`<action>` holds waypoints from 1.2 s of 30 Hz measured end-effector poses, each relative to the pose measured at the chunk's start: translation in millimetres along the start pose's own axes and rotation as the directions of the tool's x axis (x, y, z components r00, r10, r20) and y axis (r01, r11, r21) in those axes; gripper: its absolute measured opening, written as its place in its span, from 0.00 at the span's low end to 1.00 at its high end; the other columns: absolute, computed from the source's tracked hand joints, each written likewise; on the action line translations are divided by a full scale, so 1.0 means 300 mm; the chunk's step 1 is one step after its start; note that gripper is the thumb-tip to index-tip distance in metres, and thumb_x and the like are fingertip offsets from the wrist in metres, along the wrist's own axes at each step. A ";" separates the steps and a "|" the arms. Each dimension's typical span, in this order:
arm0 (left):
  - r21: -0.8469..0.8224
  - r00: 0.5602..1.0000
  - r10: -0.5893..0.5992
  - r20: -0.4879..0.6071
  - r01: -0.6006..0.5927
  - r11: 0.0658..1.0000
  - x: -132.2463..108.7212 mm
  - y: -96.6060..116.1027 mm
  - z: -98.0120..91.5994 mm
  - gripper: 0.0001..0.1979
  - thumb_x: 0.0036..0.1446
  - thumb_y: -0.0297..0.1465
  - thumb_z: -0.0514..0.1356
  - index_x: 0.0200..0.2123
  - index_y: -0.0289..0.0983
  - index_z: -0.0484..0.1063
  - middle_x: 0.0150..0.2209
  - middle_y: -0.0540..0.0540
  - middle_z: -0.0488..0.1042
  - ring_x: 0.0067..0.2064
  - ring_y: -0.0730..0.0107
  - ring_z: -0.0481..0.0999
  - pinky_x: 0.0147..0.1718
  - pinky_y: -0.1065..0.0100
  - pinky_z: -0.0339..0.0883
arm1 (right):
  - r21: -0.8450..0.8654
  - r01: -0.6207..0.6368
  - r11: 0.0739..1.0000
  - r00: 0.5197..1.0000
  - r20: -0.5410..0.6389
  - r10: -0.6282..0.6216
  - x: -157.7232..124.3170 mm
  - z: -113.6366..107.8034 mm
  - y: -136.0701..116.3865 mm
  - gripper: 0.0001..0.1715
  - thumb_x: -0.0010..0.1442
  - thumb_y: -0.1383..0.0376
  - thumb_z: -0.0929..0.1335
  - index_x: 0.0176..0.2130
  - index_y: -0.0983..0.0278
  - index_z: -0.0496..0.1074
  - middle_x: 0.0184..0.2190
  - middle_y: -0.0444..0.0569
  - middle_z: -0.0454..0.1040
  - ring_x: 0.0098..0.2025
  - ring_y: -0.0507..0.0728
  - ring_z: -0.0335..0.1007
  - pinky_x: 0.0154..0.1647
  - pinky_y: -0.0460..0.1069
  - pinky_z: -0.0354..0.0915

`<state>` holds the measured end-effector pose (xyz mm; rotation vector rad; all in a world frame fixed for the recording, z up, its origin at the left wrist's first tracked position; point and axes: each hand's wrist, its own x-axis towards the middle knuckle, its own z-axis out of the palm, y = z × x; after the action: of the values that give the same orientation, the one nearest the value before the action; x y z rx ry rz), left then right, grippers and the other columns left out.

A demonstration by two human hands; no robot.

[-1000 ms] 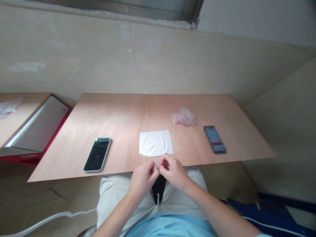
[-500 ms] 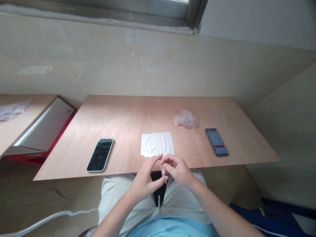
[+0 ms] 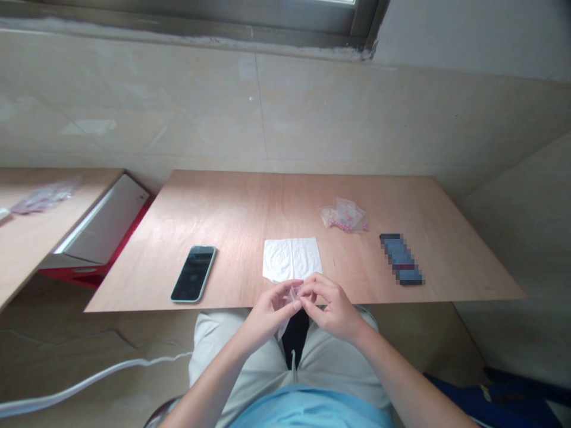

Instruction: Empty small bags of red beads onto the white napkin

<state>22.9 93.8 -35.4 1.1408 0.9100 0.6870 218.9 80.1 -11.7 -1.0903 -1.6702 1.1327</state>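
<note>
Two hands in view, both yours, close together at the near edge of the desk, above your lap. Your left hand has its grip clamped on a small clear bag, thumb and forefinger to either side of the film; your right hand pinches the same bag from the other side, fingertips together on it. So the bag sits between your hands, partly covered by your fingers; contents too small to make out. Just beyond your fingers lies a white napkin, flat, its near edge partly behind them; can't tell if you touch it. Dark-screened phone lies to your left, face up. Farther back, right of the napkin, you've got clear packets of pink beads in a pile. Right of those, nearer you, a blurred-out dark object. Off left, a side table carries more plastic packets.
</note>
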 end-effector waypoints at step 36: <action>0.319 0.971 0.232 -0.055 -0.203 0.926 -0.015 0.031 -0.043 0.17 0.61 0.37 0.66 0.51 0.40 0.75 0.48 0.43 0.78 0.49 0.60 0.77 0.52 0.59 0.70 | -0.139 0.136 0.981 0.991 0.003 -0.136 -0.040 0.005 0.001 0.23 0.61 0.73 0.65 0.53 0.58 0.72 0.41 0.48 0.79 0.32 0.53 0.74 0.38 0.48 0.71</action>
<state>9.3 98.5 -27.2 1.5194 1.0030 0.8010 221.0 68.5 -14.1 -1.0463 -1.8120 0.9365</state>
